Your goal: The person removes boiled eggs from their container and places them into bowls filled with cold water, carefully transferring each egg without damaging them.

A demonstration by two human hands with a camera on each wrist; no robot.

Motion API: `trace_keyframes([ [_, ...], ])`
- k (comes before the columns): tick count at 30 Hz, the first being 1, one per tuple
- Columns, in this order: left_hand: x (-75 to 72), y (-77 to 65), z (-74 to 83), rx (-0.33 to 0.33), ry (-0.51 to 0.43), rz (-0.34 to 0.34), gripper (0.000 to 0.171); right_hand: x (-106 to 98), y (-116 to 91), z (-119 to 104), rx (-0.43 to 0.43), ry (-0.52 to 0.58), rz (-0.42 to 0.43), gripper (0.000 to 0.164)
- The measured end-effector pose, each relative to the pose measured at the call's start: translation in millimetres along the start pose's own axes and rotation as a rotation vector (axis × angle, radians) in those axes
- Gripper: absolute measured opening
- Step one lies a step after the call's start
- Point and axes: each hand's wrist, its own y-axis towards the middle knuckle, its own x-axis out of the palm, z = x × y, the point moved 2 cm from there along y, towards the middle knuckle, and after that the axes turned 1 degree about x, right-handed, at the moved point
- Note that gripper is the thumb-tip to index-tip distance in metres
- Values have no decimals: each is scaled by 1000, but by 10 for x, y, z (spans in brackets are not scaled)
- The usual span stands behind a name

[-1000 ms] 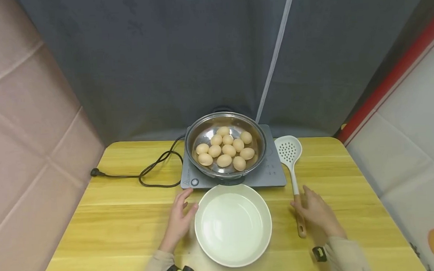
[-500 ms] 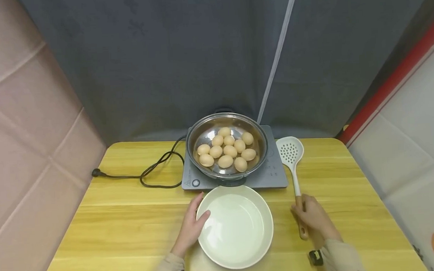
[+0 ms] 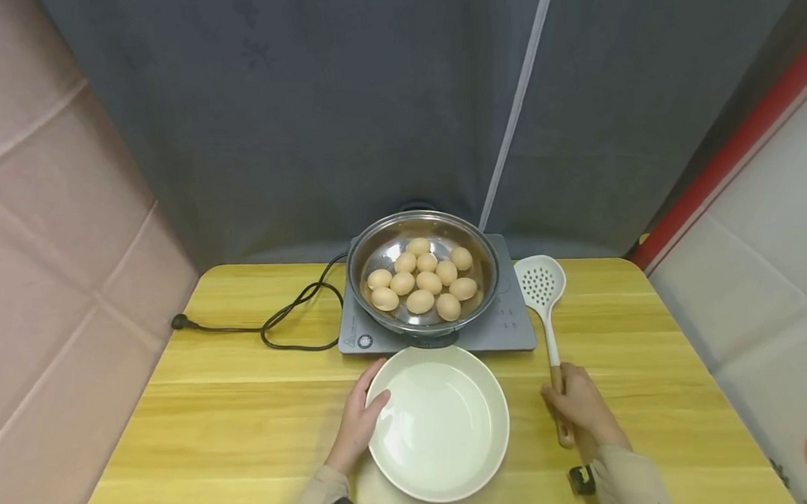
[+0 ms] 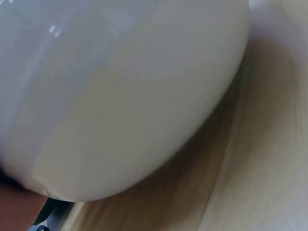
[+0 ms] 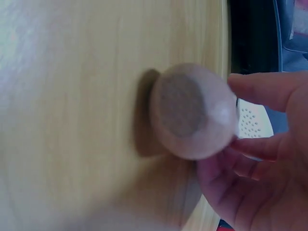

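Observation:
My left hand grips the left rim of a round, pale bowl, thumb over the inside and fingers along the outer wall. In the left wrist view the bowl's side fills much of the picture. At the right, my right hand pinches the wooden handle of a white skimmer lying on the table. The handle's rounded end faces the camera in the right wrist view, thumb and fingers about it. Several light-brown eggs lie in a steel pot behind the bowl.
The pot stands on a grey induction cooker. A black power cord with its plug runs left across the wooden table. A dark curtain hangs behind, and light padded walls flank both sides.
My left hand has moved right onto the bowl's rim and taken hold of it. The right hand has closed its fingers round the skimmer's handle. The last half second shows little movement.

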Motion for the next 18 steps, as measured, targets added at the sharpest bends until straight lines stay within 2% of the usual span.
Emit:
trace_keyframes([
  [6, 14, -4, -79, -2, -131, -33, 46, -19, 35, 63, 57, -41, -7, 35],
  [10, 13, -6, -130, -44, -235, -68, 44, -27, 57, 79, 77, -79, -16, 38],
  [15, 5, -9, -155, -78, -287, -85, 43, -32, 66, 74, 89, -106, -9, 40],
  [18, 2, -15, -159, -97, -292, -84, 43, -31, 63, 63, 142, -48, -15, 37],
])
